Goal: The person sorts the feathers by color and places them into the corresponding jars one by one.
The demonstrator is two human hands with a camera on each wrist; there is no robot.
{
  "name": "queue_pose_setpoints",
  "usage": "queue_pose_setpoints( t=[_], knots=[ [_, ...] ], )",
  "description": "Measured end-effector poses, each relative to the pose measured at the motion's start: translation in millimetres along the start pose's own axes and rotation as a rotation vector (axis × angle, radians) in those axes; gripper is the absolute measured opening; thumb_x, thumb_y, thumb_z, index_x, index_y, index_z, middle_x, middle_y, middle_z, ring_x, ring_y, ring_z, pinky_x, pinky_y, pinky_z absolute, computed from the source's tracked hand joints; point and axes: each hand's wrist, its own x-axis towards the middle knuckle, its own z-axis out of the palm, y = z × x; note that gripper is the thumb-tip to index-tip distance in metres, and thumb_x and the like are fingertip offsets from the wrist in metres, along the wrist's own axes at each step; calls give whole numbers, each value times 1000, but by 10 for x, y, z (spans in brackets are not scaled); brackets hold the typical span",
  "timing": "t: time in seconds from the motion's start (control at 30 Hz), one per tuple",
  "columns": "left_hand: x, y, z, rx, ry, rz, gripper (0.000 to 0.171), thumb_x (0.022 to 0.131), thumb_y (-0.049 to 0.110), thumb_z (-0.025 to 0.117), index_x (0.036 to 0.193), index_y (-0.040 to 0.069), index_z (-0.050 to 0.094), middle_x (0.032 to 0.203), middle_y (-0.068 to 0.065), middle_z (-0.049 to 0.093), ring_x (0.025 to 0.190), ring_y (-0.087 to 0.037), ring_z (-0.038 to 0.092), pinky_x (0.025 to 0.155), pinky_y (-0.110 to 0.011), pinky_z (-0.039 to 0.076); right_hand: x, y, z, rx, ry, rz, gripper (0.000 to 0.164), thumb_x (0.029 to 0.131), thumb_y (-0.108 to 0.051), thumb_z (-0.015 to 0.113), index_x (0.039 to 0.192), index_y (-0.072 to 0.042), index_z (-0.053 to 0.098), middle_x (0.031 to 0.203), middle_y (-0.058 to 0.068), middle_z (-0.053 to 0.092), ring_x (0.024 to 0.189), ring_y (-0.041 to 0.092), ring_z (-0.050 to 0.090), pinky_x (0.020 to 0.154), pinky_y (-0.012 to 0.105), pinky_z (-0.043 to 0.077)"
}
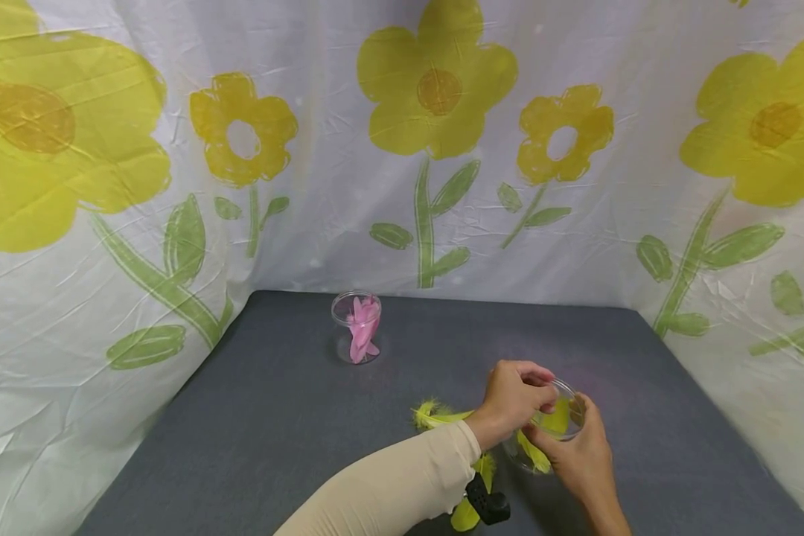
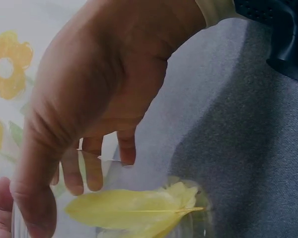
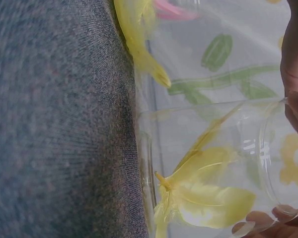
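Note:
My right hand (image 1: 579, 447) grips a clear plastic cup (image 3: 251, 134), fingers and thumb around its upper side near the rim. Yellow feathers (image 3: 213, 201) stand inside the cup, quills toward its base. Over the cup's mouth is my left hand (image 1: 516, 394). In the left wrist view its fingers (image 2: 93, 163) hang loosely, with no feather between them, above a yellow feather (image 2: 124, 206) in the cup. More yellow feathers (image 1: 438, 417) lie on the dark table just left of the cup, partly covered by my left forearm.
A second clear cup (image 1: 343, 344) holding pink feathers (image 1: 363, 327) stands at the back left of the dark grey table (image 1: 261, 432). A flower-printed white curtain (image 1: 321, 186) encloses the back and sides. A black wrist device (image 1: 487, 505) hangs under the left sleeve (image 1: 402, 476).

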Motion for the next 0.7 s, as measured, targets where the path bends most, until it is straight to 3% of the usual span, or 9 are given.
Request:
queue_pose_setpoints(
  t=[0.3,0.7],
  knots=[
    [61,85,-175,-222,-44,89,15,80,-8,71,91,1,72,76,-7,67,58,-17,65,59,-32,56,4,-3,4,12,-6,23,121,71,-50,83,151,3,9,144,32,27,124,49,33,96,65,32],
    [181,231,-545,-290,1,165,18,82,-9,70,98,-3,70,79,-10,66,63,-18,66,63,-36,57,-9,-2,28,21,44,-13,118,69,-45,86,148,6,16,140,33,31,124,49,34,99,63,29]
  ],
)
